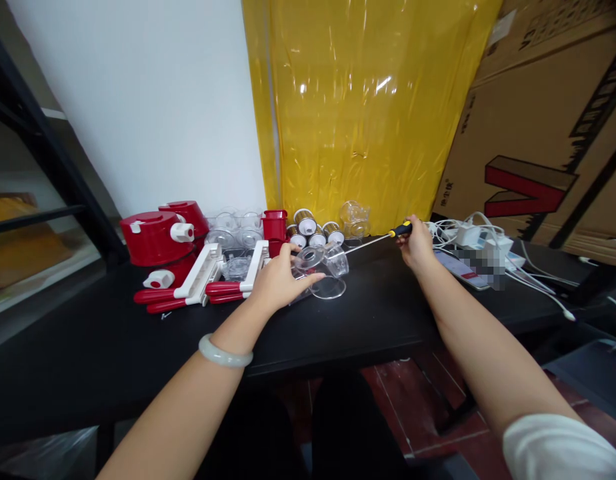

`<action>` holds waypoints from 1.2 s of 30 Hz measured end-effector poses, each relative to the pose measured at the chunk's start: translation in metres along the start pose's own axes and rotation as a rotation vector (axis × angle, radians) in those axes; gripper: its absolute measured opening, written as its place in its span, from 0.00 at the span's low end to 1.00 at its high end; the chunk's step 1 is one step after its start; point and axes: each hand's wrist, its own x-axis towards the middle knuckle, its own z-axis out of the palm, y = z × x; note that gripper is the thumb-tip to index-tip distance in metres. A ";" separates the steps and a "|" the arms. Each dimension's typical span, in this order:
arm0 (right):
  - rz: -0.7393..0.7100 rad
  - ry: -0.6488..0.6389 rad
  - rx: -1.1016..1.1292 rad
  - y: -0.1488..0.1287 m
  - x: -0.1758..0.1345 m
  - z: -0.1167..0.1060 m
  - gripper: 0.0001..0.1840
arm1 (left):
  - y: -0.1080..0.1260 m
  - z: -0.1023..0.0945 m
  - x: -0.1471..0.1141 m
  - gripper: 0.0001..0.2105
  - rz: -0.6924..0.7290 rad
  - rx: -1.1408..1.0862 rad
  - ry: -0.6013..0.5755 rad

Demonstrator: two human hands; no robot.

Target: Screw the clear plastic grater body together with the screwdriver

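My left hand (281, 279) is closed around a clear plastic cup-like part (337, 259), tipped on its side just above the black table. In my right hand (417, 245) is a screwdriver (371, 244) with a black and yellow handle. Its long shaft points left, and the tip meets or lies just behind the clear part; I cannot tell which. Beneath the part is a round clear rim (329, 288). Left of my left hand lie white frames with red handles (225, 289). Behind it are several metal-looking cylinders with white ends (306, 222) and a red plastic hopper-like piece (275, 225).
Red round housings (155, 237) stand at the left, beside more clear plastic parts (235, 230). At the right lie a phone (461, 268) and tangled white cables with chargers (488, 240). A yellow plastic sheet (368, 100) and a large cardboard box (548, 127) rise behind the black table (163, 363).
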 end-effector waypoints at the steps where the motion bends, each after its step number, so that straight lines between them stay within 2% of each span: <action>1: 0.022 0.005 0.002 -0.001 0.000 -0.001 0.13 | 0.000 0.000 0.000 0.34 0.000 0.001 0.000; 4: 0.077 0.018 0.062 -0.005 -0.002 -0.002 0.07 | 0.002 -0.001 0.000 0.34 -0.003 0.000 -0.008; 8: 0.092 0.056 0.105 -0.007 -0.004 -0.001 0.06 | 0.002 -0.001 0.000 0.34 -0.009 0.007 -0.008; 13: 0.048 0.069 0.059 -0.001 0.000 0.000 0.13 | 0.002 -0.001 0.000 0.34 -0.009 0.004 -0.008; 18: -0.041 0.009 -0.050 0.005 0.003 -0.003 0.19 | 0.001 -0.001 0.000 0.34 -0.001 -0.007 -0.008; 25: -0.035 0.082 -0.095 0.002 0.005 -0.006 0.11 | 0.001 -0.002 0.000 0.34 -0.008 -0.002 -0.011; 29: 0.002 0.127 -0.011 -0.004 0.003 -0.003 0.08 | 0.001 -0.001 0.000 0.34 0.001 -0.002 -0.007; 36: 0.063 0.047 0.133 -0.008 -0.003 -0.002 0.07 | 0.001 -0.002 0.000 0.34 0.007 -0.012 -0.007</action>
